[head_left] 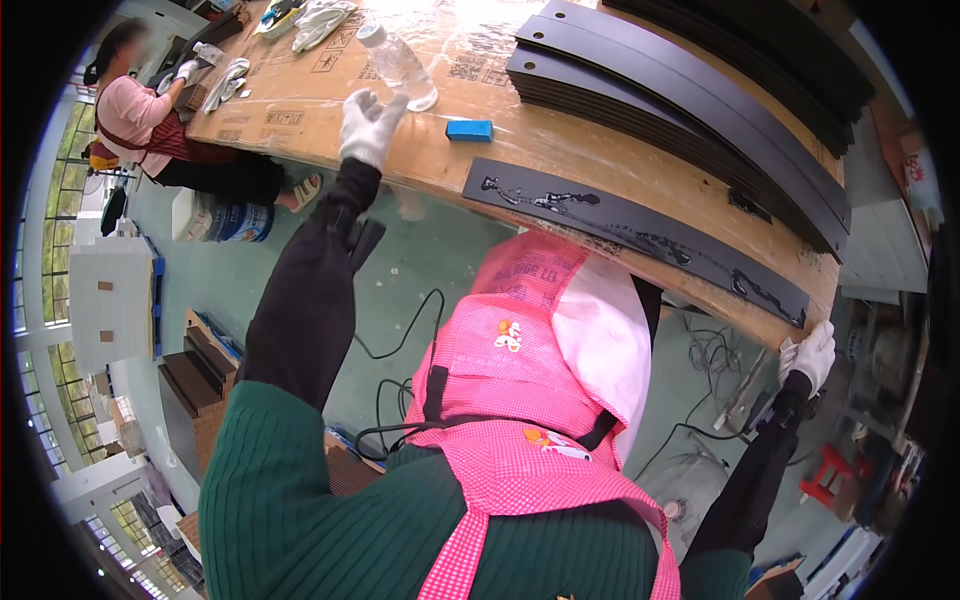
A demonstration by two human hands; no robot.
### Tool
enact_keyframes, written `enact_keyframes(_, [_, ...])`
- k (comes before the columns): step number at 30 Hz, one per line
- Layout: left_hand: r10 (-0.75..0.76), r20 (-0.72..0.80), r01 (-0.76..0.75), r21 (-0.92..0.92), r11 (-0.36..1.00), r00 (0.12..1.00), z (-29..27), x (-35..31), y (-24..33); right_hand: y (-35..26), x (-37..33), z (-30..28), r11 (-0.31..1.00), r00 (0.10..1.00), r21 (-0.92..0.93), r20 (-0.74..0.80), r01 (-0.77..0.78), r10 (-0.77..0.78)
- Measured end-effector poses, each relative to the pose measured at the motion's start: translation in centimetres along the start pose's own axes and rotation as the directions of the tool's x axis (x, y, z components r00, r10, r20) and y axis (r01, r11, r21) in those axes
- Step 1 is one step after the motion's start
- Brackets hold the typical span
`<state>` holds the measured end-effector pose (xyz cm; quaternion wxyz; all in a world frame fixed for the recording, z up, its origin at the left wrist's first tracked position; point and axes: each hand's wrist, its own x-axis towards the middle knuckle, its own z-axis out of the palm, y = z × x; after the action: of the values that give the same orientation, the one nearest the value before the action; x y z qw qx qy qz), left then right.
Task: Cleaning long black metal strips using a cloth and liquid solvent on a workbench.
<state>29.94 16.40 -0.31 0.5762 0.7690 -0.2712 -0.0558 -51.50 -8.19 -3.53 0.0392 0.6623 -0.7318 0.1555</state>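
Note:
My left hand, in a white glove, is raised at the table's near edge beside a clear plastic bottle of liquid. Its fingers are bent and apart, with nothing visible between them. To its right lies a small blue block. A long dark grey strip lies flat along the front edge, with wet, glossy black smears on its face. My right hand, gloved too, is at the table's right corner, close to the strip's end. Its fingers are partly hidden, so its grip is unclear.
Stacked dark curved strips fill the table's far right. White gloves lie at the far left. A co-worker in pink sits at the left end. Black cables trail over the green floor; a red stool stands at right.

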Motion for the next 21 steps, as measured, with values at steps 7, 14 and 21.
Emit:
enact_keyframes(7, [0.626, 0.73, -0.872, -0.086, 0.482, 0.275, 1.5, -8.1, 6.7, 9.1, -1.3, -6.0, 0.671, 0.962, 0.694, 0.131, -0.262, 0.24])
enact_keyframes(14, [0.527, 0.812, -0.89, -0.021, 0.455, 0.25, 2.7, -7.8, 5.8, -5.3, -3.2, -9.7, 0.918, 0.973, 0.38, 0.229, -0.117, 0.029])
enact_keyframes(21, [0.508, 0.823, -0.848, -0.061, 0.526, 0.256, 5.6, -8.2, 5.6, -6.2, -0.3, -8.2, 0.963, 0.954, 0.162, 0.246, -0.214, 0.171])
